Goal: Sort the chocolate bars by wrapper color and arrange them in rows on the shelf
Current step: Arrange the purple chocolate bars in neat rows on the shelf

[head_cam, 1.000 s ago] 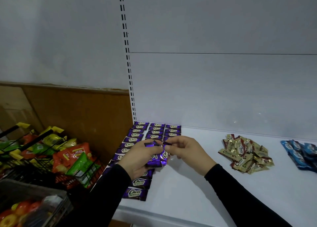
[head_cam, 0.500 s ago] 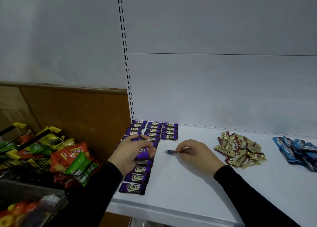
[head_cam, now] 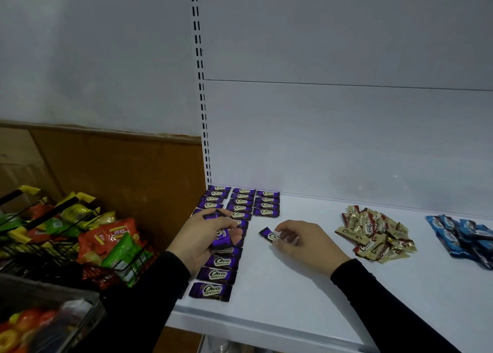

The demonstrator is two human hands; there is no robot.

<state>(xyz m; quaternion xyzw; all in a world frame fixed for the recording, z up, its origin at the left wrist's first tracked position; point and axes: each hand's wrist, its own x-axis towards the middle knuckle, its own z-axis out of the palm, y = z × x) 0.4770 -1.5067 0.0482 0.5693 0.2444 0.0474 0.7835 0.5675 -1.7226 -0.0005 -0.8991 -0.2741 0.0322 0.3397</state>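
1. On the white shelf (head_cam: 306, 286), far left: purple bars (head_cam: 241, 202) laid in 3 columns. The 2 left columns run toward the front edge; column 3, rightmost, stops after 4 bars.
2. My right hand (head_cam: 301, 243) pinches 1 purple bar (head_cam: 269, 236) by its near end, thumb and fingers curled on the wrapper. It sits low over the shelf, tilted; I cannot tell whether it touches the surface.
3. My left hand (head_cam: 206, 236) is curled round a small bunch of spare purple bars (head_cam: 222, 239), hovering over the 2 left columns.
4. Key relation: the open slot lies just beyond and slightly left of the pinched bar, below column 3's last bar (head_cam: 266, 212). The pinched bar's long axis runs diagonally, while the laid bars lie left-right. My judgement: it needs a small turn to square up, then a short push away from me. The right hand is nearer that slot.
5. Gold bars (head_cam: 373, 232) lie heaped mid-shelf, blue bars (head_cam: 464, 235) heaped at the right edge; both unsorted into rows.
6. Left of the shelf: a wire basket (head_cam: 48, 248) of snack packets.
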